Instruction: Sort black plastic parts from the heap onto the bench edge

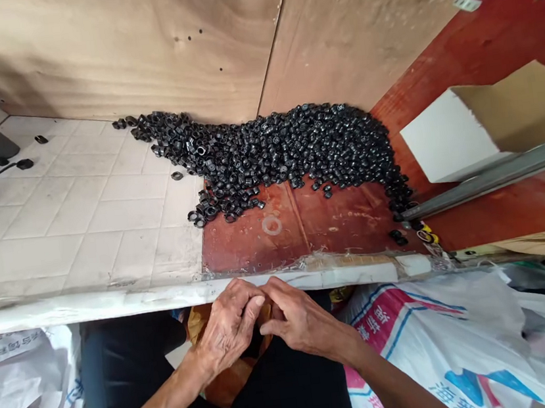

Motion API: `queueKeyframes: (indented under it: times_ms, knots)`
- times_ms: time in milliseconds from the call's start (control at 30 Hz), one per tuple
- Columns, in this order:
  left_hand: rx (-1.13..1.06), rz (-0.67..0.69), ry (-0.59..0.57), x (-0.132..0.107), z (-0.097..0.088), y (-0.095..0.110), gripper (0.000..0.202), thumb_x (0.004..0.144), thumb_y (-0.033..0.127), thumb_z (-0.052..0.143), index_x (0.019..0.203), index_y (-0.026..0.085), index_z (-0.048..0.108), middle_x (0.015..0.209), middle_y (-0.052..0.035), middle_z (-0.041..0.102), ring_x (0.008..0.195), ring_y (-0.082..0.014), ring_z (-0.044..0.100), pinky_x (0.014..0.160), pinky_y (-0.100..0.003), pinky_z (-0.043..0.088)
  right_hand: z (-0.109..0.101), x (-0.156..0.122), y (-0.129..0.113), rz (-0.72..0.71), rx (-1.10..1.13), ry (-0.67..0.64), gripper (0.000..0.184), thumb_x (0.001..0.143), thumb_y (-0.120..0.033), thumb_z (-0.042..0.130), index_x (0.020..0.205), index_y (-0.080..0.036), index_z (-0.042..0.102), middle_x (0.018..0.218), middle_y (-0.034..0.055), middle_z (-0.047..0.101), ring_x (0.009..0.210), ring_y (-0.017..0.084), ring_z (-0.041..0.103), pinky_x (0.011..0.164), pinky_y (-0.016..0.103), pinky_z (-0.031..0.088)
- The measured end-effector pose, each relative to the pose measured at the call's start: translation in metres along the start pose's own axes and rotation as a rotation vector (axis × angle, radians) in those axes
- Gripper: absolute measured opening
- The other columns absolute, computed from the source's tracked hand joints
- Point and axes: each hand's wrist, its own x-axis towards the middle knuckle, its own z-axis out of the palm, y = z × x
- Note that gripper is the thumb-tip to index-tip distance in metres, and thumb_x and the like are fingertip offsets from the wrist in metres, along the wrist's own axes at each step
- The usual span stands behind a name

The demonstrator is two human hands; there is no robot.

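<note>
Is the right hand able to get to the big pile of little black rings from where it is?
Probably yes. The right hand sits at the table edge, and only bare red board lies between it and the pile of black rings; nothing blocks the way.

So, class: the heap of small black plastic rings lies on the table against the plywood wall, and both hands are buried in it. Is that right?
Not quite. The head view shows the heap of small black plastic rings against the plywood wall, but both hands, left and right, meet below the table edge, apart from it.
</note>
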Motion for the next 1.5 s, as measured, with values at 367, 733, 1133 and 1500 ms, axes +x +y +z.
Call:
queueKeyframes:
  times_ms: [367,733,1133,1500]
  knots:
    - [0.714,-0.511,0.401,0.088,-0.065,-0.071,0.056,0.086,0.036,0.079,0.131,0.014,0.056,0.126,-0.018,0.064,0.091,-0.0323,0.074,0.085,-0.048,0.061,-0.068,0.122,0.103,0.048,-0.154,0.503,0.055,0.081,-0.021,0.073,0.134,-0.019,0.059,0.124,0.0126,0.061,0.077,0.019,0.065,0.079,0.04,0.058]
    - [0.624,-0.293,0.342,0.095,-0.034,-0.084,0.05,0.083,0.02,0.078,0.129,0.019,0.057,0.116,-0.01,0.067,0.089,-0.0278,0.074,0.085,-0.043,0.063,-0.051,0.161,0.093,-0.138,-0.176,0.49,0.022,0.086,-0.019,0.071,0.105,-0.021,0.06,0.104,0.0079,0.066,0.088,0.024,0.064,0.084,0.038,0.054]
    - [0.409,-0.301,0.408,0.082,-0.03,-0.086,0.041,0.084,0.018,0.073,0.122,0.022,0.059,0.095,-0.0026,0.072,0.084,-0.022,0.072,0.086,-0.041,0.062,-0.049,0.146,0.074,-0.139,0.106,0.459,0.017,0.084,-0.024,0.064,0.101,-0.022,0.064,0.093,0.0033,0.068,0.075,0.018,0.064,0.066,0.028,0.052]
    - [0.257,-0.158,0.465,0.088,-0.033,-0.066,0.025,0.09,0.018,0.069,0.113,0.024,0.064,0.104,-0.0028,0.071,0.076,-0.0146,0.068,0.07,-0.029,0.06,-0.059,0.181,0.041,-0.125,0.508,0.049,0.023,0.082,-0.033,0.073,0.101,-0.021,0.076,0.094,0.0025,0.077,0.086,0.02,0.071,0.079,0.032,0.056]
